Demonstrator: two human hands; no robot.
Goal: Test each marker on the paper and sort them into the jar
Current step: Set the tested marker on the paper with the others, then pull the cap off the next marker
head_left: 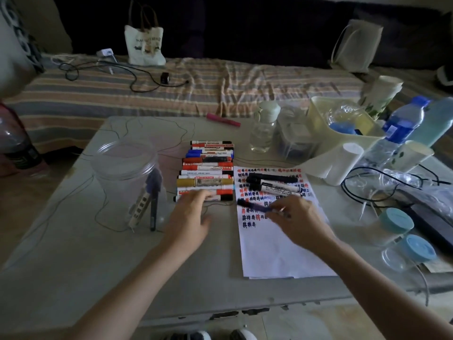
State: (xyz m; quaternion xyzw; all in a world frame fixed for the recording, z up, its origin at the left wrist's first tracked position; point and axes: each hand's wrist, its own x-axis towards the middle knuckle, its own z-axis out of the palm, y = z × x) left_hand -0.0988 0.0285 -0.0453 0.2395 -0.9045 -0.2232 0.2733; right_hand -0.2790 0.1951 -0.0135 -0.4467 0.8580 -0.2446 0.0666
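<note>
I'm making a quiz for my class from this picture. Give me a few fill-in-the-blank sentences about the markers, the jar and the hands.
1. The right hand holds a dark marker over the ____.
2. The clear jar already has ____ pens standing in it.
3. The left hand reaches to the row of markers, which lies between the jar and the ____.
4. The marks on the paper are blue and ____.

Missing words: paper; two; paper; red

Bare forearms, dark-and-white shoes (196, 336)
</note>
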